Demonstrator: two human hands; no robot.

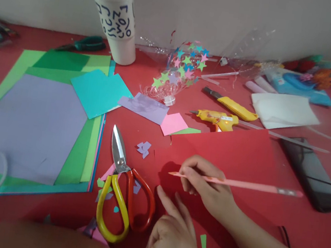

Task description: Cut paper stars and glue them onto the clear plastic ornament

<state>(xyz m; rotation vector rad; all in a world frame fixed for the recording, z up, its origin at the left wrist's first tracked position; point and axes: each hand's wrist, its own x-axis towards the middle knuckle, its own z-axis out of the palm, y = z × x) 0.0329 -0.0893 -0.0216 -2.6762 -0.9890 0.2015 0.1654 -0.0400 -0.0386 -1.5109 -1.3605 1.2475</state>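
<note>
Held in my right hand (206, 182) is a pink pencil (251, 186), lying nearly level with its sharpened tip to the left. Under both hands is a sheet of red paper (229, 148) on the red table. My left hand (174, 239) rests at the paper's lower left, index finger stretched out and others partly curled, with nothing in it. Just left of it lie scissors (121, 169) with one yellow and one red handle, blades pointing away. Small purple paper scraps (143, 148) sit beside the blades.
Stacked coloured paper (31, 122) covers the left side. A white cup (118, 20) stands at the back, near a star-covered clear plastic piece (182, 65). Farther right are a yellow cutter (237, 108), a glue gun (218, 118) and a phone (314, 174).
</note>
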